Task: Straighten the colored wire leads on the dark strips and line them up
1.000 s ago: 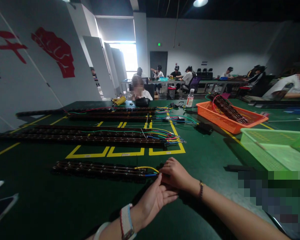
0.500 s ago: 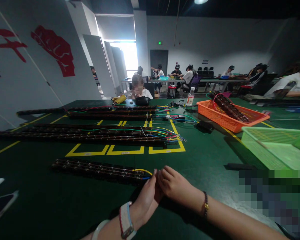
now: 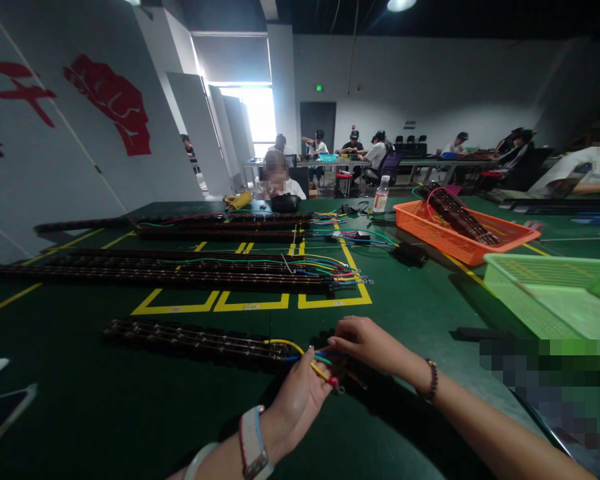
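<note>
A short dark strip assembly [image 3: 195,341] lies on the green table in front of me, with yellow, blue and green wires [image 3: 293,347] coming out of its right end. My left hand [image 3: 303,393], palm partly up, holds these wires between thumb and fingers. A red-sleeved end with a ring terminal [image 3: 335,382] sticks out past its fingers. My right hand [image 3: 363,340] is just to the right, its fingers bent together at the blue wire; whatever is in its fingertips is too small to make out.
Long dark strips with coloured wires [image 3: 205,270] lie beyond, over yellow tape outlines. On the right stand an orange basket [image 3: 460,250] holding a strip bundle and a green basket [image 3: 545,293]. A bottle [image 3: 381,195] stands farther back. People sit at other tables.
My right hand has moved slightly up and right, apart from my left hand. The coloured wires and the red-sleeved end now show between the hands. My left hand stays nearly in place.
</note>
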A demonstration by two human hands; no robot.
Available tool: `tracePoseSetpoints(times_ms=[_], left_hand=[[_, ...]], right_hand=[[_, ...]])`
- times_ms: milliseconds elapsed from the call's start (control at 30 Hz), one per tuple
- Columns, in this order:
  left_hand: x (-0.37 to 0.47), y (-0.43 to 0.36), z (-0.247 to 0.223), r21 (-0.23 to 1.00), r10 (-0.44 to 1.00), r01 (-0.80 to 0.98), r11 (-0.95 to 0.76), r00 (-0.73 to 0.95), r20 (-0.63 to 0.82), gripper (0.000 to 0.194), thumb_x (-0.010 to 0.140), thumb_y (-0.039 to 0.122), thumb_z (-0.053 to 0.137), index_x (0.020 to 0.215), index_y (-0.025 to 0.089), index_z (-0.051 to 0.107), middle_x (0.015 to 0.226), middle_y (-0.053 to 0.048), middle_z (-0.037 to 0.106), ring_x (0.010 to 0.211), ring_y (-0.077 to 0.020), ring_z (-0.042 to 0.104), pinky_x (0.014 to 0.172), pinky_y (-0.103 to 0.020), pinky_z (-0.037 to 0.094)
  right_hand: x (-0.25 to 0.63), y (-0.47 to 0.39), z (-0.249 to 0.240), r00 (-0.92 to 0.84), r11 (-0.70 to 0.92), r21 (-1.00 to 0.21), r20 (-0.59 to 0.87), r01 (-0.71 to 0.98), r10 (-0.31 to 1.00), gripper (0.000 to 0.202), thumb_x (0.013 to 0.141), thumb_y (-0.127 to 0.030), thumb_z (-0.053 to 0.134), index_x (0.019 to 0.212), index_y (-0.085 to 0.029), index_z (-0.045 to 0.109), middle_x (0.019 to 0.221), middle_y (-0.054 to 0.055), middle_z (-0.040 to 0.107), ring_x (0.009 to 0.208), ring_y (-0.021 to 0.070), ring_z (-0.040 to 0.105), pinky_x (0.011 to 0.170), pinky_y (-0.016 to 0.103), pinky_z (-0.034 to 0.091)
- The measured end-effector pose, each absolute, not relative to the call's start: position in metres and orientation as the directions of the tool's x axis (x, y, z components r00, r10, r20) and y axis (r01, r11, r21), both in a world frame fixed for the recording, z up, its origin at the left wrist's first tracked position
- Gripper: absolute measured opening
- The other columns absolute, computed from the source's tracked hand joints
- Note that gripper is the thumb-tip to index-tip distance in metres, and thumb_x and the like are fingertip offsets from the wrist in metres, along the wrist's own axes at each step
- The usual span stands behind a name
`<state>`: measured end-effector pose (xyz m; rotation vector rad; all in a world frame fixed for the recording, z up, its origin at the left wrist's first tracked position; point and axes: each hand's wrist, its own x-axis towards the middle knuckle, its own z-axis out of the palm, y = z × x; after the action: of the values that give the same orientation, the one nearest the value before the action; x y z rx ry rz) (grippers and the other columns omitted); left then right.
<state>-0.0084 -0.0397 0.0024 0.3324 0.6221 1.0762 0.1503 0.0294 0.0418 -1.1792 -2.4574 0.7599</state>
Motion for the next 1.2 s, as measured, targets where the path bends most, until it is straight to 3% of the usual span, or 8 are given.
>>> tracePoseSetpoints(times_ms=[267, 433, 600, 700, 833, 967, 1100, 1200], left_hand=[[-0.007, -0.042, 0.011, 0.579, 0.892, -0.679, 0.452, 0.344, -0.293, 0.035, 0.092, 0.032, 0.041, 0.117, 0.010, 0.055, 0.114, -0.014, 0.061, 0.111, -0.0225, 0.052, 0.098, -0.036, 0.036], [-0.007, -0.043, 0.016, 0.612, 0.890, -0.651, 0.450, 0.378, -0.253, 0.041, 0.094, 0.036, 0.036, 0.124, 0.012, 0.052, 0.112, -0.012, 0.062, 0.099, -0.0191, 0.055, 0.086, -0.032, 0.040], [-0.007, -0.043, 0.006, 0.656, 0.883, -0.602, 0.456, 0.399, -0.248, 0.050, 0.093, 0.044, 0.034, 0.131, 0.013, 0.044, 0.101, -0.011, 0.063, 0.067, -0.0145, 0.052, 0.062, -0.030, 0.039], [-0.006, -0.041, 0.003, 0.627, 0.872, -0.620, 0.472, 0.435, -0.227, 0.051, 0.093, 0.045, 0.033, 0.130, 0.011, 0.043, 0.095, -0.011, 0.063, 0.063, -0.0144, 0.051, 0.064, -0.032, 0.040], [-0.007, -0.040, 0.007, 0.582, 0.880, -0.662, 0.472, 0.387, -0.275, 0.041, 0.094, 0.039, 0.035, 0.114, 0.009, 0.054, 0.098, -0.012, 0.063, 0.079, -0.0164, 0.056, 0.078, -0.032, 0.042], [-0.008, -0.040, 0.011, 0.544, 0.863, -0.679, 0.493, 0.304, -0.403, 0.029, 0.093, 0.032, 0.039, 0.101, 0.011, 0.058, 0.100, -0.012, 0.064, 0.095, -0.0184, 0.057, 0.089, -0.032, 0.040], [-0.007, -0.040, 0.009, 0.528, 0.869, -0.700, 0.481, 0.301, -0.392, 0.029, 0.092, 0.030, 0.040, 0.099, 0.009, 0.059, 0.103, -0.013, 0.064, 0.104, -0.0206, 0.055, 0.095, -0.034, 0.038], [-0.005, -0.041, 0.008, 0.527, 0.891, -0.724, 0.445, 0.300, -0.341, 0.029, 0.092, 0.031, 0.041, 0.098, 0.010, 0.060, 0.105, -0.014, 0.063, 0.108, -0.0218, 0.053, 0.098, -0.035, 0.036]], right_hand=[[0.145, 0.017, 0.044, -0.736, 0.371, -0.776, -0.170, 0.509, 0.655, 0.036, 0.094, -0.041, 0.041, 0.104, -0.017, 0.066, 0.088, 0.005, 0.068, 0.072, 0.0138, 0.060, 0.064, 0.023, 0.044], [0.144, 0.017, 0.040, -0.733, 0.199, -0.853, -0.267, 0.482, 0.626, 0.039, 0.094, -0.044, 0.041, 0.089, -0.014, 0.065, 0.072, 0.002, 0.063, 0.060, 0.0101, 0.056, 0.054, 0.020, 0.042], [0.142, 0.017, 0.018, -0.832, -0.160, -0.952, -0.306, 0.261, 0.463, 0.039, 0.089, -0.049, 0.049, 0.087, -0.012, 0.060, 0.074, 0.003, 0.063, 0.063, 0.0107, 0.061, 0.063, 0.025, 0.050], [0.140, 0.016, 0.010, -0.832, -0.252, -0.945, -0.308, 0.210, 0.461, 0.039, 0.085, -0.051, 0.054, 0.087, -0.012, 0.060, 0.065, 0.001, 0.060, 0.057, 0.0099, 0.059, 0.060, 0.024, 0.050], [0.139, 0.014, 0.013, -0.743, -0.095, -0.949, -0.297, 0.302, 0.600, 0.034, 0.084, -0.046, 0.057, 0.092, -0.013, 0.063, 0.061, -0.002, 0.056, 0.051, 0.0090, 0.054, 0.051, 0.021, 0.048], [0.140, 0.011, 0.025, -0.660, 0.204, -0.832, -0.235, 0.516, 0.714, 0.029, 0.089, -0.037, 0.050, 0.098, -0.014, 0.066, 0.071, 0.002, 0.064, 0.054, 0.0109, 0.057, 0.048, 0.020, 0.044], [0.139, 0.005, 0.036, -0.675, 0.440, -0.667, -0.129, 0.601, 0.726, 0.024, 0.090, -0.030, 0.049, 0.099, -0.017, 0.068, 0.086, 0.005, 0.070, 0.067, 0.0141, 0.062, 0.059, 0.021, 0.045], [0.136, 0.000, 0.042, -0.673, 0.516, -0.561, -0.104, 0.648, 0.732, 0.026, 0.091, -0.026, 0.046, 0.104, -0.018, 0.067, 0.093, 0.007, 0.070, 0.077, 0.0169, 0.064, 0.069, 0.025, 0.047]])
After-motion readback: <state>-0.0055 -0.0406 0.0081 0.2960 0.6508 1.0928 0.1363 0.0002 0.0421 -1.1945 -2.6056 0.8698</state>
